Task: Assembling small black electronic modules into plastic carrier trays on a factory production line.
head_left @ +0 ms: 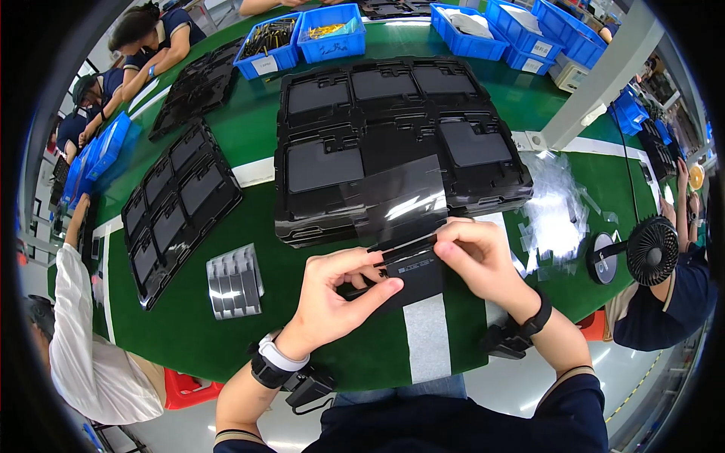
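Low over the table's near edge, in front of the tray stack, is a flat black battery pack (414, 276) with small pale printing. A glossy clear film (404, 198) rises from its far edge and overlaps the trays behind. My left hand (340, 291) is closed, thumb and fingers gripping the pack's left side. Closed too, my right hand (479, 257) pinches the film at its right end, close to the pack's far edge. My fingertips hide part of the line where film and pack meet. Beneath the pack, a white strip (427, 340) runs toward me on the green table.
Stacked black trays (302, 219) hold flat dark packs; another loaded tray (185, 204) lies left. Clear strips (236, 283) sit near my left hand, and a pile of clear films (555, 204) lies right, beside a small black fan (652, 251). Blue bins (332, 45) line the back.
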`<state>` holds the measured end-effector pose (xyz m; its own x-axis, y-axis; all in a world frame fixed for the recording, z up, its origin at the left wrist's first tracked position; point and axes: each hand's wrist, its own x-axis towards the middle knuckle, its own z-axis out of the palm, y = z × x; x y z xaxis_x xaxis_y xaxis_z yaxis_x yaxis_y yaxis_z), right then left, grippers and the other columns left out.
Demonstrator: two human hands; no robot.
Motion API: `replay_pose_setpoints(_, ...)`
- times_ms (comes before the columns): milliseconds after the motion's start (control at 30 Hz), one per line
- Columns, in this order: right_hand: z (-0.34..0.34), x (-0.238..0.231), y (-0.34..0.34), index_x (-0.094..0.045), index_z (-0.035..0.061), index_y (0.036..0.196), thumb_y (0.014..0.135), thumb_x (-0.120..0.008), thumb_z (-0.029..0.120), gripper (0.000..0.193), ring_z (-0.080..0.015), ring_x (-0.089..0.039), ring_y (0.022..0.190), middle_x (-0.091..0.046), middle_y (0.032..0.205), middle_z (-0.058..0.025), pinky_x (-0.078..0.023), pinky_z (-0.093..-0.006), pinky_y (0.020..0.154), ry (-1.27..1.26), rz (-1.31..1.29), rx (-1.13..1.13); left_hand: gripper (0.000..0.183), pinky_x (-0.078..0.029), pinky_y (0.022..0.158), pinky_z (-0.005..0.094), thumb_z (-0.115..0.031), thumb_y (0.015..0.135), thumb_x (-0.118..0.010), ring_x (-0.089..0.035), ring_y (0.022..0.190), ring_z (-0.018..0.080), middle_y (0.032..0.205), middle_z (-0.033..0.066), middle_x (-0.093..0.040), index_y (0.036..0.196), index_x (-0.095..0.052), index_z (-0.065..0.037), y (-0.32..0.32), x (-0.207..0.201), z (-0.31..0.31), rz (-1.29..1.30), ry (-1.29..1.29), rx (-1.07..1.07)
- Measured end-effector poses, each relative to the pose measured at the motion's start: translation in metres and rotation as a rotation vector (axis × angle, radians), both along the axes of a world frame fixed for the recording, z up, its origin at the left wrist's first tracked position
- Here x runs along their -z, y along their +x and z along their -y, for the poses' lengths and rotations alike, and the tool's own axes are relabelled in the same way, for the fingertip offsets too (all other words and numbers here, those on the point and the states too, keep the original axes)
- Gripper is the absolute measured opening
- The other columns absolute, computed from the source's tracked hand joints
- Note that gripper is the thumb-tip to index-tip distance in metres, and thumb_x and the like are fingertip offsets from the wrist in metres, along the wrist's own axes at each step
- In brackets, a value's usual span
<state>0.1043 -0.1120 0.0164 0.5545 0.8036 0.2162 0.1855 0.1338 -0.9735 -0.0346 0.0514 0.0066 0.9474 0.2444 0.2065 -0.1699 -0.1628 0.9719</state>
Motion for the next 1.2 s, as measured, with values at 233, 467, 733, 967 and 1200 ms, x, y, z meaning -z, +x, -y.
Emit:
replay_pose_setpoints(233, 0.002, 0.000, -0.003, -0.060, -0.0028, 0.086, 0.083, -0.062, 0.004, 0.008, -0.0063, -0.056, 0.066, -0.062, 0.073, -0.0029, -0.045, -0.0232, 0.057, -0.107, -0.033, -0.055, 0.028, -0.042, 0.047, 0.0165, 0.001, 0.070, -0.074, -0.061, 0.063, 0.0077, 0.076, 0.0084, -0.063, 0.095, -0.063, 0.003, 0.003, -0.002, 0.001, -0.022, -0.038, -0.064)
replay_pose_setpoints(467, -0.002, 0.002, -0.006, -0.062, -0.0018, 0.105, 0.082, -0.065, 0.006, 0.024, -0.0106, -0.063, 0.080, -0.068, 0.089, -0.0110, -0.052, -0.0254, 0.070, -0.123, -0.152, -0.184, 0.031, -0.046, 0.050, 0.0174, 0.001, 0.072, -0.073, -0.063, 0.070, 0.0096, 0.079, 0.0090, -0.064, 0.100, -0.062, 0.002, 0.003, -0.001, 0.000, 0.034, -0.021, -0.063)
replay_pose_setpoints(733, -0.001, 0.000, -0.006, -0.062, -0.0015, 0.103, 0.083, -0.065, 0.006, 0.022, -0.0093, -0.062, 0.078, -0.067, 0.088, -0.0085, -0.051, -0.0245, 0.068, -0.118, -0.186, -0.150, 0.022, -0.050, 0.068, 0.0213, 0.002, 0.080, -0.065, -0.063, 0.079, 0.0109, 0.087, 0.0090, -0.066, 0.101, -0.061, 0.002, 0.001, -0.008, 0.004, -0.028, -0.169, -0.058)
replay_pose_setpoints(967, -0.002, 0.001, -0.008, -0.062, -0.0018, 0.103, 0.083, -0.065, 0.006, 0.021, -0.0095, -0.062, 0.082, -0.067, 0.091, -0.0079, -0.051, -0.0237, 0.071, -0.100, -0.298, -0.186, 0.018, -0.050, 0.073, 0.0208, 0.000, 0.081, -0.065, -0.064, 0.082, 0.0107, 0.090, 0.0091, -0.066, 0.099, -0.062, 0.002, 0.000, -0.008, 0.001, -0.073, -0.344, -0.054)
replay_pose_setpoints(1200, -0.003, 0.009, -0.010, -0.063, -0.0022, 0.099, 0.082, -0.066, 0.007, 0.020, -0.0100, -0.063, 0.076, -0.067, 0.088, -0.0080, -0.051, -0.0225, 0.066, -0.125, -0.207, -0.100, 0.013, -0.050, 0.075, 0.0213, 0.002, 0.080, -0.066, -0.063, 0.084, 0.0118, 0.093, 0.0101, -0.066, 0.092, -0.064, 0.002, 0.002, -0.009, 0.002, -0.096, -0.312, -0.101)
